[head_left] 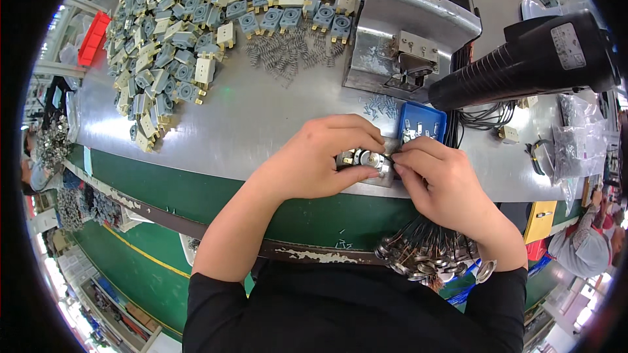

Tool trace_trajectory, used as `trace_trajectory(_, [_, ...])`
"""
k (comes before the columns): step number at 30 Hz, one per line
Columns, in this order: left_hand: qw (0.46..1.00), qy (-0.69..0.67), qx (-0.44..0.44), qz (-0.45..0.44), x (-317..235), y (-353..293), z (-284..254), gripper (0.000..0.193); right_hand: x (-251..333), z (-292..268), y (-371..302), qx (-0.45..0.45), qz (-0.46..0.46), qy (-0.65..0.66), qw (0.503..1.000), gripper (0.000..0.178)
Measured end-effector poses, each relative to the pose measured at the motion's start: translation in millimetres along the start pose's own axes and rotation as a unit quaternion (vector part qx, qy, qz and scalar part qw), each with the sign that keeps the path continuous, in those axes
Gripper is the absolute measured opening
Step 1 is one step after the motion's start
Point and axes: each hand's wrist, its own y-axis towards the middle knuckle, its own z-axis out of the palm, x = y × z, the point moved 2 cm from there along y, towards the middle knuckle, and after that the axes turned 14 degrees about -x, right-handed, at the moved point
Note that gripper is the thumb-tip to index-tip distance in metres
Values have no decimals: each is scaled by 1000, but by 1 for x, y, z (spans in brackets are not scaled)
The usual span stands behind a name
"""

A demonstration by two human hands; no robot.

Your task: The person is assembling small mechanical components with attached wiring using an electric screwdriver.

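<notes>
Near the front edge of the metal tabletop, my left hand (pixel 317 157) curls round a small switch-like part (pixel 370 159) with a round silver disc and a brass-coloured tab. Its thumb and fingers grip the part from the left. My right hand (pixel 441 180) comes in from the other side, with thumb and forefinger pinched at the part's right edge. A thin dark piece shows beside those fingertips, but what they hold is too small to name. Just beyond my hands sits a blue tray (pixel 443 117) with small metal pieces, beside loose screws (pixel 381 106).
Grey-and-cream switch housings (pixel 190 33) are heaped at far left, with springs (pixel 288 52) before them. A metal fixture (pixel 415 26) and a black power tool (pixel 517 59) stand at right. Round metal discs on thin leads (pixel 425 255) hang by the front edge.
</notes>
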Motion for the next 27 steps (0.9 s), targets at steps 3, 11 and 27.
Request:
trace_trajectory(3, [1000,-8,4,-5,1,1,-1,34,1,3,3,-3,-31,-18,999,13])
trace_trajectory(11, [1000,-8,19,-17,2,2,-3,33,-5,7,10,18,-27,-1,999,17])
trace_trajectory(27, [1000,1,21,-11,4,-2,-5,33,-26,1,26,66,-111,54,990,18])
